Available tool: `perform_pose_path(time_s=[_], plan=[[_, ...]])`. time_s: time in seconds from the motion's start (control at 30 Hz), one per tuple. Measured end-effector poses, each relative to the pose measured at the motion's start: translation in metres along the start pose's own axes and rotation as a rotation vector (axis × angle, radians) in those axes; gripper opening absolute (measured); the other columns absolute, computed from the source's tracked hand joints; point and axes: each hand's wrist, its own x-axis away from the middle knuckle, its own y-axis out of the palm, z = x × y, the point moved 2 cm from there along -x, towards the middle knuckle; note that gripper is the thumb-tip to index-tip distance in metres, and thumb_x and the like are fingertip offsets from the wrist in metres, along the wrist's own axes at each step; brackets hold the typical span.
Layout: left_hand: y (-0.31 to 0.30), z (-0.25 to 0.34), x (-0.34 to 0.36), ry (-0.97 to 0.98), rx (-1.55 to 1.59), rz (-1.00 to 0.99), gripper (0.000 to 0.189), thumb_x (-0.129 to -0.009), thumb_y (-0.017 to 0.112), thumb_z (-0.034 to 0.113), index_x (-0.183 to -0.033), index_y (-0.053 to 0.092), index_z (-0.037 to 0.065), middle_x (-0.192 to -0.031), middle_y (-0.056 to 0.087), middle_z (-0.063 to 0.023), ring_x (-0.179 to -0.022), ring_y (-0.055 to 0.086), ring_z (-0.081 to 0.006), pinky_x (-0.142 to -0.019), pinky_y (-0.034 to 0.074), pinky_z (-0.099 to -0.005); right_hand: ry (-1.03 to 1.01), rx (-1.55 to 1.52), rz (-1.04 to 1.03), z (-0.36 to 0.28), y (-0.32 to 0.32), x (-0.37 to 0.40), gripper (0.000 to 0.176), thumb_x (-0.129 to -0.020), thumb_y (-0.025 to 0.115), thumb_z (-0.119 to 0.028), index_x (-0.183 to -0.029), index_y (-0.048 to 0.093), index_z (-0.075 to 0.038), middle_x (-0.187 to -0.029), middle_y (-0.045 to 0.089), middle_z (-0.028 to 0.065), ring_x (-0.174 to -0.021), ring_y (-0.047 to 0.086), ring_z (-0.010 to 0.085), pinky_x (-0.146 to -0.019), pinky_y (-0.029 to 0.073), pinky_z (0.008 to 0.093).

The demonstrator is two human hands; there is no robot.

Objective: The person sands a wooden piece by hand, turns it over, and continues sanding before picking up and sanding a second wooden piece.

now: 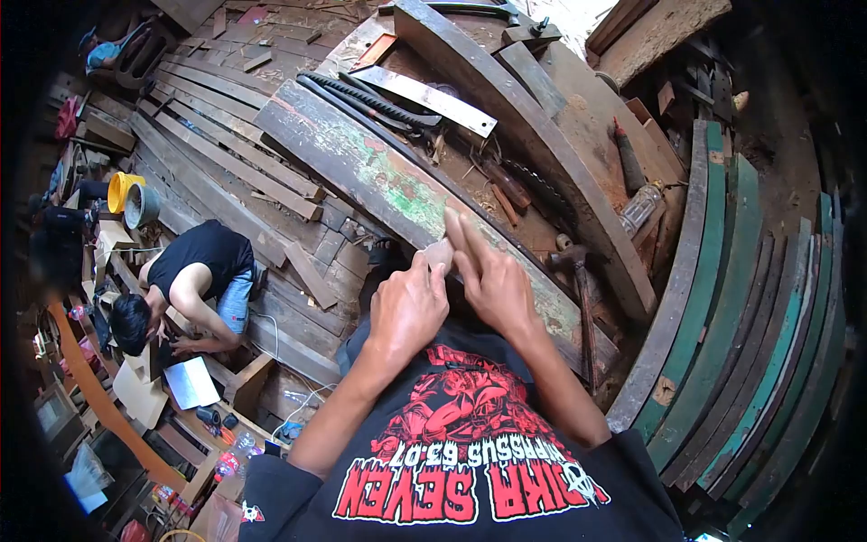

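Observation:
My left hand (411, 305) is closed, with a small pale flat piece (440, 254) pinched between its thumb and fingers. What the piece is I cannot make out. Beside it, my right hand (492, 282) has its fingers stretched forward, and they seem to touch the piece's edge. Both hands are in front of my chest, above a long worn plank (397, 185) with flaking green paint. A hammer (571, 262) lies to the right of my right hand, its handle pointing toward me. Beyond the plank rests a flat metal blade (433, 101) with a hole at its end.
A thick curved timber (542, 144) runs along the far side. Green-painted boards (722, 298) stand stacked at right. At left a person in a dark sleeveless top (203, 262) bends low beside a white sheet (191, 383). Yellow bucket (120, 191) and loose wooden strips (239, 163) lie behind.

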Motion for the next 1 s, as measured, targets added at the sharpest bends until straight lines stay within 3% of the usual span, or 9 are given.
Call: perform_pose_path(time_s=[0.07, 0.2, 0.33, 0.47, 0.6, 0.7, 0.83, 0.97, 1.0], plan=[[-0.001, -0.001, -0.002, 0.002, 0.012, 0.006, 0.035, -0.105, 0.056, 0.03, -0.111, 0.064, -0.003, -0.078, 0.07, -0.0331, -0.076, 0.071, -0.0536, -0.069, 0.058, -0.0623, -0.082, -0.004, 0.008, -0.004, 0.003, 0.009, 0.054, -0.103, 0.063, -0.033, -0.154, 0.054, -0.017, -0.089, 0.072, 0.0329, -0.084, 0.071, 0.0525, -0.074, 0.057, 0.0605], [0.001, 0.004, 0.001, -0.01, 0.033, -0.013, 0.034, -0.106, 0.056, 0.028, -0.11, 0.064, -0.005, -0.077, 0.068, -0.0347, -0.076, 0.069, -0.0554, -0.07, 0.056, -0.0643, -0.002, -0.05, 0.078, 0.021, 0.004, -0.01, 0.055, -0.103, 0.063, -0.031, -0.155, 0.053, -0.017, -0.094, 0.072, 0.0325, -0.089, 0.071, 0.053, -0.078, 0.057, 0.0597], [-0.001, 0.005, 0.001, -0.013, 0.038, -0.014, 0.034, -0.106, 0.055, 0.027, -0.109, 0.062, -0.006, -0.076, 0.068, -0.0359, -0.075, 0.068, -0.0564, -0.07, 0.056, -0.0651, -0.144, -0.073, 0.114, 0.009, 0.012, 0.015, 0.056, -0.102, 0.064, -0.031, -0.155, 0.053, -0.017, -0.097, 0.072, 0.0335, -0.089, 0.071, 0.0525, -0.077, 0.057, 0.0604], [-0.002, 0.013, 0.0, -0.014, 0.024, 0.002, 0.034, -0.106, 0.056, 0.028, -0.105, 0.061, -0.005, -0.075, 0.068, -0.0356, -0.074, 0.069, -0.0554, -0.07, 0.057, -0.064, 0.141, -0.019, 0.029, 0.018, 0.009, -0.003, 0.056, -0.103, 0.063, -0.031, -0.157, 0.052, -0.018, -0.098, 0.071, 0.0359, -0.088, 0.071, 0.0524, -0.077, 0.056, 0.0608], [-0.003, 0.012, -0.001, -0.016, -0.026, -0.019, 0.034, -0.106, 0.056, 0.029, -0.106, 0.061, -0.005, -0.074, 0.068, -0.0336, -0.074, 0.07, -0.0537, -0.069, 0.058, -0.0622, -0.034, -0.022, 0.069, 0.011, 0.012, 0.019, 0.058, -0.104, 0.063, -0.031, -0.158, 0.05, -0.018, -0.093, 0.07, 0.0378, -0.088, 0.071, 0.0519, -0.076, 0.056, 0.0608], [-0.002, 0.02, 0.001, -0.014, -0.072, -0.036, 0.035, -0.106, 0.055, 0.03, -0.105, 0.061, -0.004, -0.075, 0.07, -0.0313, -0.073, 0.073, -0.0504, -0.067, 0.06, -0.0591, 0.18, 0.003, 0.022, 0.019, 0.007, -0.004, 0.058, -0.104, 0.062, -0.029, -0.159, 0.049, -0.017, -0.099, 0.071, 0.0364, -0.091, 0.071, 0.0516, -0.078, 0.057, 0.0606], [-0.007, 0.022, -0.006, -0.004, -0.128, -0.053, 0.034, -0.107, 0.055, 0.03, -0.105, 0.062, -0.004, -0.075, 0.071, -0.0304, -0.073, 0.074, -0.0489, -0.066, 0.061, -0.0568, -0.071, -0.014, 0.081, 0.01, 0.005, 0.015, 0.057, -0.104, 0.062, -0.029, -0.158, 0.049, -0.016, -0.102, 0.073, 0.0306, -0.089, 0.071, 0.0516, -0.076, 0.056, 0.0612], [-0.005, 0.03, -0.008, -0.009, -0.152, -0.053, 0.035, -0.107, 0.054, 0.03, -0.103, 0.062, -0.004, -0.075, 0.071, -0.0293, -0.073, 0.074, -0.0474, -0.066, 0.062, -0.055, 0.107, 0.094, 0.072, 0.022, 0.014, -0.011, 0.058, -0.104, 0.061, -0.027, -0.159, 0.047, -0.015, -0.105, 0.074, 0.0304, -0.088, 0.072, 0.0516, -0.078, 0.058, 0.0599], [-0.011, 0.033, -0.011, -0.032, -0.088, -0.089, 0.035, -0.105, 0.056, 0.026, -0.104, 0.063, -0.008, -0.078, 0.07, -0.0344, -0.077, 0.072, -0.0531, -0.072, 0.059, -0.0608, 0.11, 0.094, 0.069, 0.011, 0.008, -0.006, 0.057, -0.105, 0.06, -0.029, -0.159, 0.047, -0.013, -0.103, 0.074, 0.0309, -0.086, 0.072, 0.0517, -0.079, 0.058, 0.0605]])
